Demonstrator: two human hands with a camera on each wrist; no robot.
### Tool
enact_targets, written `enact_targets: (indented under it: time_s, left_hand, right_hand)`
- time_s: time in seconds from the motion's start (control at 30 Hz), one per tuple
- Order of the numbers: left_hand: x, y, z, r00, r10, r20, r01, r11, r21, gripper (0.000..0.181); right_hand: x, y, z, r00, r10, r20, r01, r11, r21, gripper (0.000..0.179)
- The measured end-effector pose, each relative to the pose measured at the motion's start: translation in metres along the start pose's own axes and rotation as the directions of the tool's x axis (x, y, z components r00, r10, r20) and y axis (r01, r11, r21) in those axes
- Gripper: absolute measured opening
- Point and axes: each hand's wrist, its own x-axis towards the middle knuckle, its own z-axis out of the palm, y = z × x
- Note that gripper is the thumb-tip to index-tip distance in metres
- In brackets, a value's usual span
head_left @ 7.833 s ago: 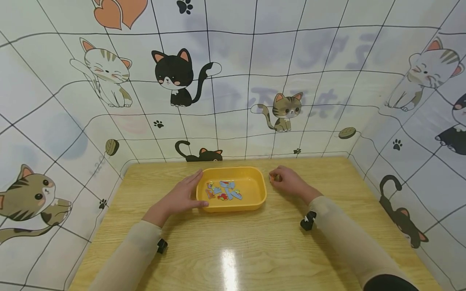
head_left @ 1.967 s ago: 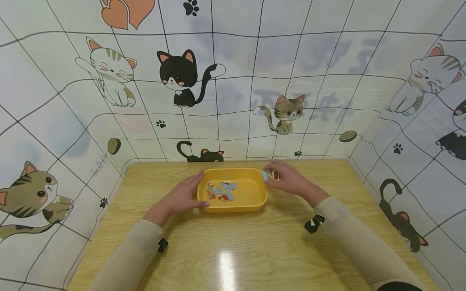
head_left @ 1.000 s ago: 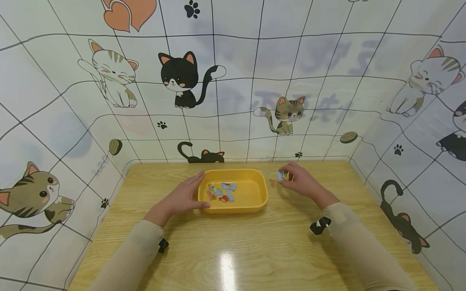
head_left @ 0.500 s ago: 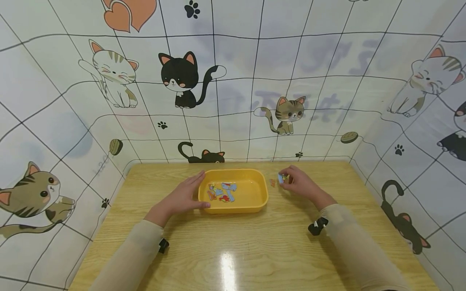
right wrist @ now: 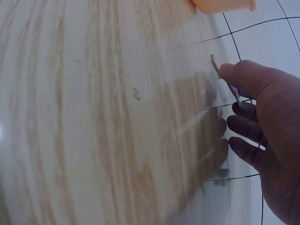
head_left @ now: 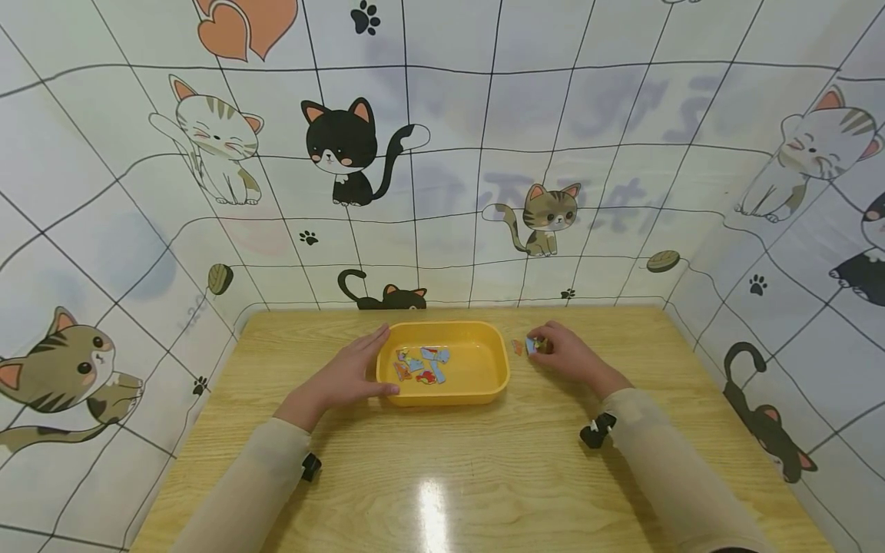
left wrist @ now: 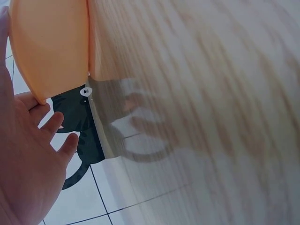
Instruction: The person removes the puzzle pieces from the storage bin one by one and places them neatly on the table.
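Head view alone shows pieces (head_left: 426, 378) inside tray (head_left: 442, 400); right hand (head_left: 568, 354) pinching blue piece (head_left: 531, 346), left hand (head_left: 349, 375) spread.

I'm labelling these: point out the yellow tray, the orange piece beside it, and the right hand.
Yellow tray (head_left: 477, 365), head view: bare floor, right half.
Orange piece (head_left: 517, 347), head view: middle of its face.
Right hand (head_left: 571, 354), head view: back of the hand.

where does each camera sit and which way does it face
Head: head-worn, facing forward and down at the yellow tray; left hand, right hand and sleeves show.
Left wrist: on that wrist, facing the tray and tabletop; left hand shows.
Right wrist: on that wrist, facing the pinched puzzle piece; right hand shows.
Shared: head and left wrist show the tray.
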Motion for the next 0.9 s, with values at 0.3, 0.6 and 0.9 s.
enact_targets:
  time_s: [0.3,0.6,0.9]
  left_hand:
    - [0.0001,-0.0006,0.0007,1.0,-0.005,0.006,0.005,1.0,-0.003,0.122]
    - [0.0006,-0.0014,-0.0005,1.0,0.003,0.012,-0.003,1.0,0.004,0.123]
    - [0.001,-0.0025,-0.0008,1.0,0.001,0.022,-0.002,1.0,0.013,0.124]
  right_hand:
    - [0.0025,-0.0024,0.0021,0.998,0.051,0.037,-0.051,0.999,0.006,0.036]
    - [0.0045,0.0018,0.0007,0.994,0.084,0.074,-0.086,0.996,0.03,0.04]
    - [0.0048,0.0032,0.0022,0.993,0.096,0.061,-0.098,0.995,0.027,0.045]
